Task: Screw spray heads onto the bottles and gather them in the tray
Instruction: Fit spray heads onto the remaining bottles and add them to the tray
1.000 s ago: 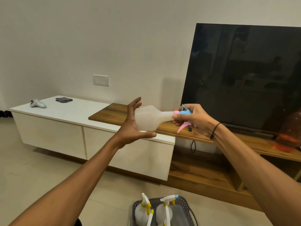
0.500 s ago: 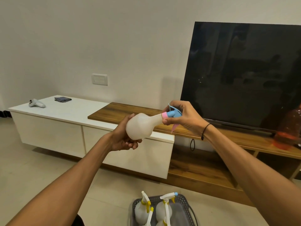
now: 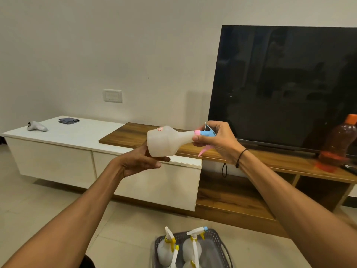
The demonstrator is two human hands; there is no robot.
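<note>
I hold a milky white bottle (image 3: 165, 141) sideways in front of me, its base to the left. My left hand (image 3: 141, 161) cups the bottle's body from below. My right hand (image 3: 216, 141) grips the blue and pink spray head (image 3: 205, 133) sitting on the bottle's neck, its pink trigger pointing down. On the floor below stands a grey mesh tray (image 3: 218, 246) holding several white bottles with yellow-collared spray heads (image 3: 170, 242).
A white and wood TV cabinet (image 3: 108, 138) runs behind my hands, with a dark TV (image 3: 286, 86) on its right. An orange-capped bottle (image 3: 340, 146) stands at the far right. A white controller (image 3: 36, 127) and a folded grey cloth (image 3: 68, 120) lie at the left.
My left hand went from open fingers beside the bottle to cupping its body from below. The bottle has turned about its axis, and a small red label now faces up.
</note>
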